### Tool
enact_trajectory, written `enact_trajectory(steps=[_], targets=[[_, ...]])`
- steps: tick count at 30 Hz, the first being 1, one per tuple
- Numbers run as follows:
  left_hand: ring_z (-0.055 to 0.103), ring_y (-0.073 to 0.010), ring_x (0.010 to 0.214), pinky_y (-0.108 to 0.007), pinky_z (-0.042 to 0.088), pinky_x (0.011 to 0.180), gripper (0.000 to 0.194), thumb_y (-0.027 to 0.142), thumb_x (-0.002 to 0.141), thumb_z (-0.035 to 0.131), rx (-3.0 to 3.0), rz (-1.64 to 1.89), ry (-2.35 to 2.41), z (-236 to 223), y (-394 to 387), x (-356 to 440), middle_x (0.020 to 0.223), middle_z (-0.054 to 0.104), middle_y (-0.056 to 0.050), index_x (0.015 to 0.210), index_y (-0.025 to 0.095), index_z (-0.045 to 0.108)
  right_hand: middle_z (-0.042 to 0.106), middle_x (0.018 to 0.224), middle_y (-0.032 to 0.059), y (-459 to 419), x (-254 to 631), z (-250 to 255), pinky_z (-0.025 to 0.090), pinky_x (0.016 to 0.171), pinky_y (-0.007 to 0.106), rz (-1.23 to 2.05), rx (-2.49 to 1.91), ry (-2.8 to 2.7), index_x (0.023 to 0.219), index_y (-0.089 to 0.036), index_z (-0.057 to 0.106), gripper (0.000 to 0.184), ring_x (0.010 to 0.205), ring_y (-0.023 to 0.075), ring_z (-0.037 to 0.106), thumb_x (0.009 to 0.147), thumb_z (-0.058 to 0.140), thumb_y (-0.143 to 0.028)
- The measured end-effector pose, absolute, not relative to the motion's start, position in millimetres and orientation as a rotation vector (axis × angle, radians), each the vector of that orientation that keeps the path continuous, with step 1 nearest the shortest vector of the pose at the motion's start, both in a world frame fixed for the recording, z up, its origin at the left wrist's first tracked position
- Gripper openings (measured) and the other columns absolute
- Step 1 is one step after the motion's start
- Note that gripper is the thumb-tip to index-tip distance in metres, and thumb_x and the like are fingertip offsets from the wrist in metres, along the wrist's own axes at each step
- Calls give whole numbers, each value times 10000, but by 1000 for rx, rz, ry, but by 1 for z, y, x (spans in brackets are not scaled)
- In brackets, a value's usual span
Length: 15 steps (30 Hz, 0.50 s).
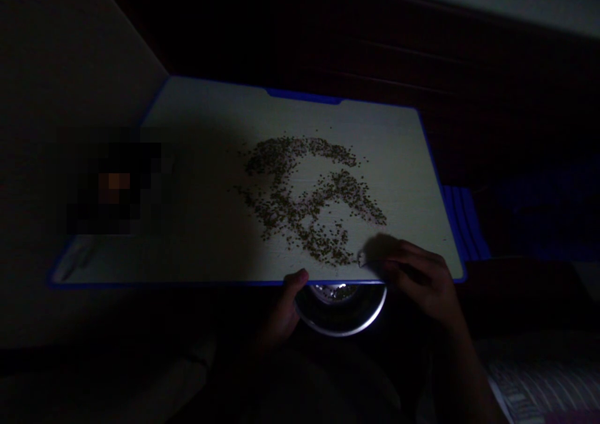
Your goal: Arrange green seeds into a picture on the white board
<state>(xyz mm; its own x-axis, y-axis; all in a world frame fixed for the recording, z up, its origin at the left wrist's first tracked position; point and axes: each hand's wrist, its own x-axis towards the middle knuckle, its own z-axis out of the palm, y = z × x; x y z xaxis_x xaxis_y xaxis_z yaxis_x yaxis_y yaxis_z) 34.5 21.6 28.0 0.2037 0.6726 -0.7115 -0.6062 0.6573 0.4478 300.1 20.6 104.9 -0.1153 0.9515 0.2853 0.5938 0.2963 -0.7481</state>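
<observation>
The small dark seeds [281, 208], or grains, lie loose across the middle of the white counter [394, 136], their lowest patch close to its near edge. Your right hand [424, 280] is just beside that patch, fingers bent close together with a small bright bit [360, 259] at their tips; it is too dark to tell whether they grip it. Your left hand [285, 314] rests its thumb on the edge, beside the bowl [341, 311]; you can't see its other fingers, so their hold can't be told.

Light, short strokes should serve you best, since seeds this small likely scatter easily. Hold the bowl snug beneath the edge, and angle your right hand so its shadow falls off the seeds.

The spread points no single way: its upper band runs left to right, while the lower one slants rightward towards you. The counter's long axis runs left to right; the bowl opens upward.
</observation>
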Motion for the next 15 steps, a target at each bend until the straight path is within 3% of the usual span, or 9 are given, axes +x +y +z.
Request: enact_trajectory(steps=[4,8,12,15], targets=[[780,-344,996,-464,542,1043,476,523,575,1001,65,872,1047,28,21,34,803,817,-46,834,175,804,796,906,8,21,300,104,621,698,300,531,-1490,-1724,989,-270,807,79,798,174,749,953,738,-253],[776,-331,1024,-441,548,1032,456,508,614,984,69,896,1031,30,20,34,889,837,-51,893,186,821,792,942,7,22,298,103,620,748,318,529,-1535,-1689,1015,-275,805,95,825,172,740,963,726,-269],[782,-322,941,-432,572,985,425,488,571,1006,100,913,1044,31,22,34,774,809,-32,797,188,807,781,937,4,22,297,104,604,739,311,565,-1518,-1697,1025,-285,811,107,827,166,730,961,730,-259],[787,-341,985,-455,563,1015,429,495,606,989,101,905,1036,33,22,34,837,832,-47,843,184,813,787,959,6,23,297,105,609,760,320,585,-1512,-1706,1039,-295,822,124,852,170,735,956,737,-261]])
